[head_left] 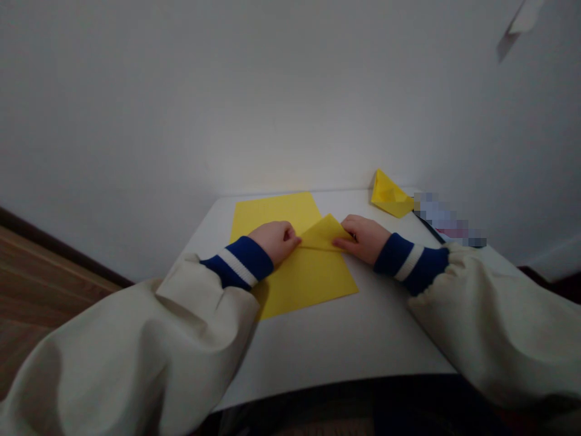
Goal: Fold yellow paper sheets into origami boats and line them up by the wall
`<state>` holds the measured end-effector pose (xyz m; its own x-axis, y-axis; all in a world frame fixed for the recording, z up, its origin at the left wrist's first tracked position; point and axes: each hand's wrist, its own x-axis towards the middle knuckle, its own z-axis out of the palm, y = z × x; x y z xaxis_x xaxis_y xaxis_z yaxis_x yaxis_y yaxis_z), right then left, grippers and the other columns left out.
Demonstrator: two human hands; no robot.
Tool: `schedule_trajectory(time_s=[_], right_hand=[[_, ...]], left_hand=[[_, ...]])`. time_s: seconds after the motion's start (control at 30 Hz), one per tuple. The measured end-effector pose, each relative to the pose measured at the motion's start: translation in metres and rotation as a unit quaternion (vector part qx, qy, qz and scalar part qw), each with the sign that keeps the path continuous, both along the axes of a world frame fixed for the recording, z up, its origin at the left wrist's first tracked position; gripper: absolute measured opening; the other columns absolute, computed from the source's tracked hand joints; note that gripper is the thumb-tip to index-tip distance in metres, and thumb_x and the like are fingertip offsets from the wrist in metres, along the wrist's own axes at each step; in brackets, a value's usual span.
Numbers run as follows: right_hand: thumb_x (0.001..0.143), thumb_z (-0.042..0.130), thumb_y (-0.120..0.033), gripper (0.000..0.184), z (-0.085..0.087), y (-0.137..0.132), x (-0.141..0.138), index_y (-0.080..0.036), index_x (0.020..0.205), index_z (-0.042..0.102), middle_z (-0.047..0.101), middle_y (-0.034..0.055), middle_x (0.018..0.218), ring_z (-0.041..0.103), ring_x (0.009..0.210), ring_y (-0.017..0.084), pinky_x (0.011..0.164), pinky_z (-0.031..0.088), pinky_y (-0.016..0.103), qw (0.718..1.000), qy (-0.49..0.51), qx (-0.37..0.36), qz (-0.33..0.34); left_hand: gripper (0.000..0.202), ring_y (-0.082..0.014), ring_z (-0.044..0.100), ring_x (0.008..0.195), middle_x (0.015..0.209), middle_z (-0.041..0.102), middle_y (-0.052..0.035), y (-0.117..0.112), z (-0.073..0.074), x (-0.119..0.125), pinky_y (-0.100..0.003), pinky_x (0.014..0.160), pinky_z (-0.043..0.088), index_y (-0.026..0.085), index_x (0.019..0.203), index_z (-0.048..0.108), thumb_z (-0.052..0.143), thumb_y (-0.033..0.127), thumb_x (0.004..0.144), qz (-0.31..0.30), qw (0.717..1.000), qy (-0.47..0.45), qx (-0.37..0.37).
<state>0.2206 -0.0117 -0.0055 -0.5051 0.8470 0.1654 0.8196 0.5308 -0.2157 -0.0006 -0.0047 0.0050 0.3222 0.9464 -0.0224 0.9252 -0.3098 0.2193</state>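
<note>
Between my two hands is a folded piece of yellow paper [323,233], its peak pointing away from me and a crease running along its near side. My left hand [276,239] pinches its left corner between thumb and fingers. At the right corner my right hand [365,236] grips it, thumb on the near face and fingers behind. Beneath lies a larger flat yellow sheet [299,287], partly covered by my left hand and the folded paper.
A folded yellow paper boat [390,195] stands at the back right of the white table [345,345]. Beside it a blurred-out flat item [447,221] lies along the right edge. A pale wall [281,109] rises behind, and brown wood [40,284] is at the left.
</note>
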Motion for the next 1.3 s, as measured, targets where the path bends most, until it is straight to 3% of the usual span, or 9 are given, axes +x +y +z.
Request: schedule_trajectory(time_s=[0.23,0.47,0.77,0.97,1.07,1.3], right_hand=[[0.082,0.051,-0.034,0.021,-0.001,0.001,0.0,-0.018,0.069,0.051,0.053,0.0067,0.077,0.047,0.072,0.017,0.068,0.037,0.028,1.0,-0.009,0.01,0.002],[0.083,0.05,-0.036,0.023,-0.001,0.002,0.001,-0.017,0.068,0.051,0.053,0.0066,0.077,0.048,0.072,0.016,0.067,0.037,0.027,1.0,-0.018,0.009,0.001],[0.082,0.05,-0.036,0.022,-0.004,0.003,0.003,-0.017,0.073,0.055,0.055,0.0076,0.079,0.048,0.073,0.017,0.068,0.037,0.028,1.0,-0.007,0.002,0.001],[0.082,0.051,-0.034,0.02,-0.002,0.001,0.001,-0.017,0.071,0.055,0.055,0.0068,0.077,0.049,0.073,0.017,0.067,0.037,0.028,1.0,0.0,0.001,0.001],[0.082,0.051,-0.034,0.02,-0.001,-0.001,-0.001,-0.017,0.071,0.056,0.055,0.0061,0.076,0.049,0.072,0.017,0.066,0.036,0.027,1.0,0.011,0.004,-0.005],[0.083,0.049,-0.039,0.027,0.002,-0.005,-0.002,-0.017,0.07,0.056,0.052,0.002,0.067,0.042,0.061,0.013,0.057,0.029,0.025,0.999,0.048,0.014,-0.017]], left_hand=[[0.037,-0.018,0.055,0.065,0.072,0.062,-0.0053,0.002,-0.001,-0.004,-0.027,0.052,0.031,0.018,0.073,0.061,0.042,0.048,0.082,0.017,0.997,0.077,0.001],[0.031,-0.0216,0.057,0.077,0.089,0.06,-0.0073,0.001,0.002,-0.007,-0.029,0.059,0.036,0.023,0.088,0.062,0.04,0.045,0.084,-0.013,0.993,0.115,0.029],[0.023,-0.0173,0.055,0.071,0.081,0.063,-0.0047,0.007,0.006,-0.012,-0.026,0.058,0.034,0.02,0.083,0.062,0.044,0.033,0.08,-0.024,0.994,0.102,-0.028],[0.023,-0.0164,0.055,0.072,0.083,0.063,-0.0049,0.004,-0.001,-0.006,-0.026,0.061,0.036,0.018,0.085,0.059,0.039,0.029,0.083,-0.01,0.999,0.031,0.011],[0.026,-0.0165,0.053,0.075,0.083,0.06,-0.0049,0.001,-0.006,0.002,-0.027,0.063,0.037,0.017,0.086,0.058,0.038,0.034,0.085,-0.053,0.997,-0.017,0.054],[0.036,-0.0158,0.047,0.067,0.072,0.053,-0.0044,-0.004,-0.003,0.008,-0.028,0.062,0.034,0.016,0.07,0.055,0.037,0.042,0.089,-0.152,0.98,0.03,0.127]])
